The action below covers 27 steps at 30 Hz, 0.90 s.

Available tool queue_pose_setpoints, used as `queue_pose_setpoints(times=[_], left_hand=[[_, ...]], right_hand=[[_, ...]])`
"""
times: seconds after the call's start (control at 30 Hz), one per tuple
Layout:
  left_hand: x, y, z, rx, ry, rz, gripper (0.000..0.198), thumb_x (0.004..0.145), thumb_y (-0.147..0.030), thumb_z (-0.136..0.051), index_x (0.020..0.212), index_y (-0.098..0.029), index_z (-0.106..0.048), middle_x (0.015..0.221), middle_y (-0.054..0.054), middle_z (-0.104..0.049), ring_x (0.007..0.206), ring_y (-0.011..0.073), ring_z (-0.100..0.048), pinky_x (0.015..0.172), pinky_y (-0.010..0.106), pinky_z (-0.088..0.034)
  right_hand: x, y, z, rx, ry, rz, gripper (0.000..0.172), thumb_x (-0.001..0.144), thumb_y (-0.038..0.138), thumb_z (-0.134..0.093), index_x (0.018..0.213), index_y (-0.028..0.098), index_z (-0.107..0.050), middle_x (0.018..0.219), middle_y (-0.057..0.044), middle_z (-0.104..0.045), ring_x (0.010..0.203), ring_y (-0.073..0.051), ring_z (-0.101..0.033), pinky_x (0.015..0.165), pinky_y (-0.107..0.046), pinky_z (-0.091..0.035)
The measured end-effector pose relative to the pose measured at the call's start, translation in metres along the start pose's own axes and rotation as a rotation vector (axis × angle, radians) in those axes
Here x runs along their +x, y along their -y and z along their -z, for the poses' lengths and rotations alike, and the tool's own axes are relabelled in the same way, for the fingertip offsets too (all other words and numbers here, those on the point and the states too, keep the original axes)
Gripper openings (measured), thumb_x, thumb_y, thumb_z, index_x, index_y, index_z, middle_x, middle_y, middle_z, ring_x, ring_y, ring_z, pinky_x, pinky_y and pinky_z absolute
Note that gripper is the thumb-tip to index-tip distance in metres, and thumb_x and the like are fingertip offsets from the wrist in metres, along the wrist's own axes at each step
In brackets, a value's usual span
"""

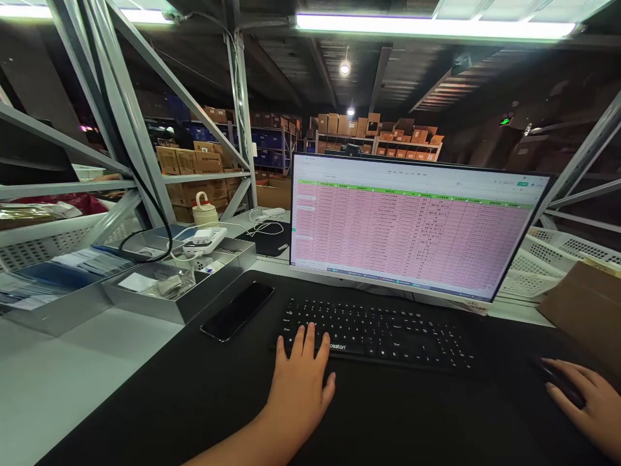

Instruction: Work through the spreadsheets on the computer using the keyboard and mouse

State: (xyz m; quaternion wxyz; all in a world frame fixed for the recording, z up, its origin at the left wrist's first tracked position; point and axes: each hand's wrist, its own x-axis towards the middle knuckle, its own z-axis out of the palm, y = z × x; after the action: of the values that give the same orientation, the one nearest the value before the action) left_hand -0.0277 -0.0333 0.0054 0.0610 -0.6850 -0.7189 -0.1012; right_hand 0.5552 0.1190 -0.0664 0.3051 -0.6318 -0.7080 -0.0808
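My left hand (299, 382) lies flat and open on the left end of a black keyboard (388, 333), fingers spread over the keys. My right hand (589, 401) is curled over a black mouse (557, 378) at the right edge of the black desk mat (388, 421). A monitor (412, 223) behind the keyboard shows a pink spreadsheet with a green header row.
A black phone (237, 310) lies left of the keyboard. Grey trays (160, 304) with papers, a power strip (206, 238) and cables stand at the left under metal shelving (140, 155). White baskets (548, 259) and a brown cardboard box (587, 310) are at the right.
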Motion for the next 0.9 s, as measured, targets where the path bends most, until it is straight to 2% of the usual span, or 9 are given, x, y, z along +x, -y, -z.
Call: queue_pose_setpoints(times=[0.17,0.37,0.57,0.7,0.9], left_hand=[[0.001,-0.003,0.007,0.035,0.021,0.005,0.06,0.091,-0.043,-0.038,0.149,-0.026,-0.041,0.161,0.016,-0.035,0.148,0.0365,-0.034,0.117,0.07,-0.027],[0.001,-0.007,0.02,0.087,0.086,0.009,0.06,0.09,-0.034,-0.041,0.149,-0.024,-0.04,0.161,0.016,-0.035,0.148,0.0361,-0.033,0.117,0.068,-0.028],[0.0,-0.005,0.014,0.05,0.037,0.005,0.06,0.091,-0.039,-0.04,0.149,-0.024,-0.041,0.161,0.017,-0.035,0.148,0.0363,-0.033,0.117,0.069,-0.027],[0.0,-0.003,0.009,0.017,0.007,0.003,0.06,0.091,-0.043,-0.039,0.148,-0.025,-0.042,0.16,0.017,-0.036,0.148,0.0363,-0.034,0.117,0.069,-0.027],[-0.002,-0.002,0.006,-0.011,-0.016,-0.002,0.06,0.092,-0.047,-0.038,0.148,-0.025,-0.043,0.16,0.017,-0.038,0.148,0.0368,-0.034,0.116,0.07,-0.027]], right_hand=[[0.0,0.012,0.009,-0.039,0.056,-0.017,0.05,0.08,0.063,-0.046,0.122,0.038,-0.056,0.124,-0.01,-0.062,0.118,-0.033,-0.061,0.105,-0.051,-0.046],[0.0,0.021,0.014,-0.092,0.05,-0.027,0.057,0.08,0.063,-0.041,0.123,0.029,-0.058,0.123,-0.012,-0.062,0.117,-0.032,-0.062,0.105,-0.049,-0.047],[0.002,0.022,0.012,-0.088,0.057,-0.03,0.06,0.079,0.063,-0.041,0.124,0.026,-0.059,0.122,-0.011,-0.063,0.118,-0.031,-0.061,0.106,-0.048,-0.047],[0.002,0.021,0.012,-0.056,0.046,-0.049,0.055,0.078,0.063,-0.045,0.121,0.032,-0.059,0.121,-0.011,-0.064,0.115,-0.033,-0.063,0.103,-0.051,-0.048],[0.0,0.016,0.009,-0.047,0.011,0.007,0.048,0.078,0.06,-0.048,0.123,0.044,-0.058,0.119,-0.011,-0.066,0.114,-0.033,-0.065,0.101,-0.048,-0.05]])
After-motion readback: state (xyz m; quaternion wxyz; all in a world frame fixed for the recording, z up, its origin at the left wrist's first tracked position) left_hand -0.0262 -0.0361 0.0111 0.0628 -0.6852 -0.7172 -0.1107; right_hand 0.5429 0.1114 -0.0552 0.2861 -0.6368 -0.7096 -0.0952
